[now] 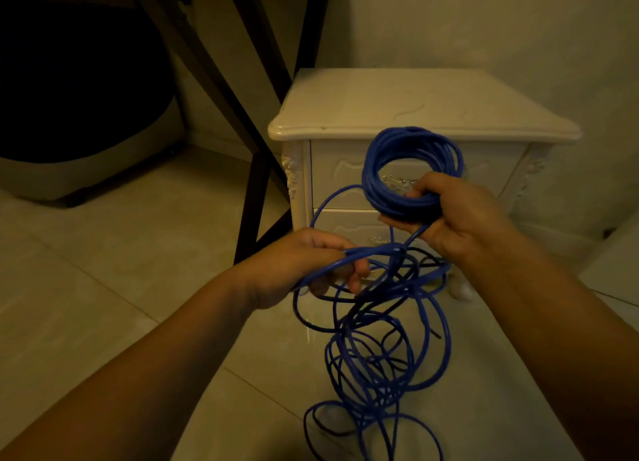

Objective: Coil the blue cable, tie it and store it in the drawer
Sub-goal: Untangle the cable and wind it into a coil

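Left hand (311, 263) pinching a loose blue cable (373, 250) strand
Right hand (460, 218) grips the wound coil (375, 191) in front of the nightstand (345, 111); the rest's tangled on the floor (103, 253).

We see a cable (411, 141) of solid bright blue, darker where its loops lie shadowed; the nightstand (363, 111) is plain cream, its upper drawer (339, 173) carved with wavy scrolls; left of the nightstand, the table legs (256, 201) are near-black; below it, the floor tiles (103, 253) are glossy pale beige.
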A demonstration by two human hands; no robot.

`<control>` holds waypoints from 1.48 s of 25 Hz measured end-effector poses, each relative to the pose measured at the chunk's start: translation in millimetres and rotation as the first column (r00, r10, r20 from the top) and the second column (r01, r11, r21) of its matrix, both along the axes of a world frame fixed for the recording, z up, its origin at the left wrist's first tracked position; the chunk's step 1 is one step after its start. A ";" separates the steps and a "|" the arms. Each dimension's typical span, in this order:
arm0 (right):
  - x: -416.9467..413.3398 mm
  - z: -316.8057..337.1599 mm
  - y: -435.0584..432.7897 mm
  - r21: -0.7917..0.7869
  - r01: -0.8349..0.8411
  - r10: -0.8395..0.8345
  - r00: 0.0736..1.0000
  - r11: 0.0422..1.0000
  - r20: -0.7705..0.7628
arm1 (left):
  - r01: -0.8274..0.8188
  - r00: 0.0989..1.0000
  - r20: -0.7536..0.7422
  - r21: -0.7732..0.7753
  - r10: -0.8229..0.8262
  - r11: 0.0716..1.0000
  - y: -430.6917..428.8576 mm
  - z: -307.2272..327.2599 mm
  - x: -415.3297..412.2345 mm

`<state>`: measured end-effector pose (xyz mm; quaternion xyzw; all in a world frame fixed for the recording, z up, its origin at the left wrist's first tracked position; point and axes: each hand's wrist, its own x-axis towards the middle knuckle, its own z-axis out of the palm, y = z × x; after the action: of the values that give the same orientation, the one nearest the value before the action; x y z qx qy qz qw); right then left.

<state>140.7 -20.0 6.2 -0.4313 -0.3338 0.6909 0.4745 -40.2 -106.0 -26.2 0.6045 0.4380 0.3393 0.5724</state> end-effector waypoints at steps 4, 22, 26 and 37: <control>-1.4 -6.3 0.3 0.036 -0.067 0.056 0.967 0.997 0.248 | -0.007 0.994 0.111 -0.027 0.010 1.000 4.9 4.2 -7.2; 0.4 -14.6 -2.8 -0.237 -0.487 0.541 0.736 0.841 0.408 | -0.416 0.906 0.026 0.244 0.423 0.876 17.8 9.5 -4.9; -9.6 -27.3 -16.0 -0.228 -0.732 0.750 0.539 0.642 0.383 | -0.598 0.781 -0.055 0.218 0.622 0.771 29.1 7.1 -2.8; -21.7 -63.2 -28.2 -0.111 -0.689 0.698 0.704 0.716 0.134 | -0.224 0.944 -0.302 -0.302 0.130 0.927 14.8 6.6 -11.0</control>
<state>119.1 -48.2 -57.0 -0.3424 -0.4916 0.7885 0.1390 -51.2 -91.2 -19.6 0.4985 0.6176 0.2235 0.5658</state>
